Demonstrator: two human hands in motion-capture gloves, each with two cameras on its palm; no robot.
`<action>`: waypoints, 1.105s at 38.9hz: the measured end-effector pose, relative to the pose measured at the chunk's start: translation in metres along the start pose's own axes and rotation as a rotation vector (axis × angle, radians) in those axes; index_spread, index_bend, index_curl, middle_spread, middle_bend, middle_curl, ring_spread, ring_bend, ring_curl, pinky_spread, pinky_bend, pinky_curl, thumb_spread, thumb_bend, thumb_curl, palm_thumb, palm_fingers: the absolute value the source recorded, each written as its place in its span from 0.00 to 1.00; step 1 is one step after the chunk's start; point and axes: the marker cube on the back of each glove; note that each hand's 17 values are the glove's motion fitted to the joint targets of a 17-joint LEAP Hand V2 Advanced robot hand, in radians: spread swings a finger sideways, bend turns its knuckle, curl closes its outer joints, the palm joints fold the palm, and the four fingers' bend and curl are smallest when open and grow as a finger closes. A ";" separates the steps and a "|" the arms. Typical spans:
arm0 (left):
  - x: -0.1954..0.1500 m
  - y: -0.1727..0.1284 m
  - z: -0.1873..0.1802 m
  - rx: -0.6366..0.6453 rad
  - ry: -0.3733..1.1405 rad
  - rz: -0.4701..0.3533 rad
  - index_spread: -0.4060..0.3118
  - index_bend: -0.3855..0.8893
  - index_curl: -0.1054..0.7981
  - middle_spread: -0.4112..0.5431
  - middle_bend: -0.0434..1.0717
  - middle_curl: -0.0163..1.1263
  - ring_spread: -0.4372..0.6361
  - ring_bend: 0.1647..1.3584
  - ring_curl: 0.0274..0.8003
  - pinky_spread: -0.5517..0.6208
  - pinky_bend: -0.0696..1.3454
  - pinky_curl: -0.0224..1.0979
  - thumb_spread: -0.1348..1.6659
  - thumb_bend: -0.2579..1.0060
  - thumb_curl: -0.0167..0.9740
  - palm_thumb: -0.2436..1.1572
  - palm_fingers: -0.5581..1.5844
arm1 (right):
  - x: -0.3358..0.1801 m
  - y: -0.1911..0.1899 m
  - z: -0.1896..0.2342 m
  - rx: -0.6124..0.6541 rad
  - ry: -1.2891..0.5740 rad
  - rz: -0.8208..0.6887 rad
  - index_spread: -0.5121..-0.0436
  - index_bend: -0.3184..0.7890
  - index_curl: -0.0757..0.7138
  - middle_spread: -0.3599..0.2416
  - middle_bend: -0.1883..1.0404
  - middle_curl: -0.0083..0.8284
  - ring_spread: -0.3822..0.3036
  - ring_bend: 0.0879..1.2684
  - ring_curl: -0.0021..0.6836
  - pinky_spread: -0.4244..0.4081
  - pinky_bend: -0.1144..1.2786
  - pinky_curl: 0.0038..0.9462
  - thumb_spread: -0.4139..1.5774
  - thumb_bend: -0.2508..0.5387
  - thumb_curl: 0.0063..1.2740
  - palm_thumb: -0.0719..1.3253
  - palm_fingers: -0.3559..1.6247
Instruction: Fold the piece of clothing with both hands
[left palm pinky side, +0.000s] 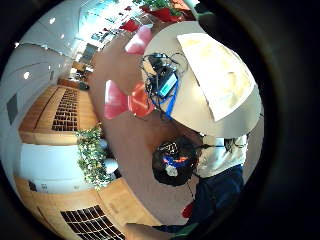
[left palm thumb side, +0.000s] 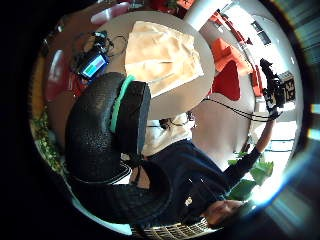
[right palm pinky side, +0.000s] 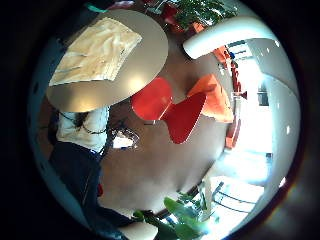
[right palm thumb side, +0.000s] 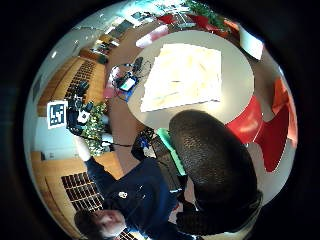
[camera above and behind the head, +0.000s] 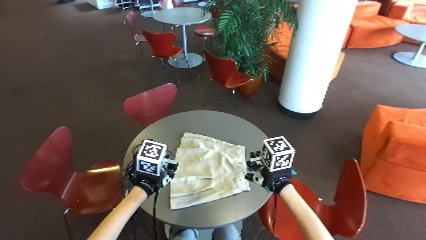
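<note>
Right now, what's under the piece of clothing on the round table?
The cream clothing lies spread flat on the grey round table, whose bare top shows all round it. Anything beneath the cloth is covered. Neither the left hand nor the right hand touches it.

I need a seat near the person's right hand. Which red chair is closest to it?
The red chair at the round table's right edge, just below the right hand; the other red chairs stand left of the table or beyond it.
</note>
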 end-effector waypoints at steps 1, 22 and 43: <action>0.000 -0.001 0.001 -0.002 -0.007 0.001 0.49 0.47 0.20 0.48 0.19 0.06 0.52 0.22 0.09 0.56 0.27 0.09 0.37 0.29 0.06 0.29 0.46 | 0.001 0.000 0.000 0.000 -0.004 0.001 0.65 0.38 0.14 0.56 0.30 0.07 0.57 0.25 0.13 0.60 0.39 0.12 0.47 0.53 0.04 0.24 0.35; 0.007 -0.016 0.029 -0.096 0.124 0.034 0.43 0.47 0.42 0.52 0.18 0.18 0.62 0.26 0.24 0.64 0.27 0.23 0.72 0.25 0.19 0.32 0.42 | -0.004 -0.026 0.006 -0.059 -0.068 -0.041 0.33 0.39 0.27 0.54 0.31 0.27 0.58 0.32 0.34 0.70 0.48 0.29 0.80 0.48 0.12 0.28 0.32; 0.060 -0.069 0.148 -0.368 0.280 0.168 0.40 0.45 0.43 0.55 0.22 0.21 0.65 0.31 0.29 0.68 0.40 0.31 0.67 0.20 0.30 0.42 0.37 | -0.019 -0.106 0.122 -0.269 0.060 -0.050 0.26 0.36 0.28 0.48 0.37 0.39 0.52 0.40 0.42 0.66 0.50 0.33 0.75 0.46 0.23 0.49 0.40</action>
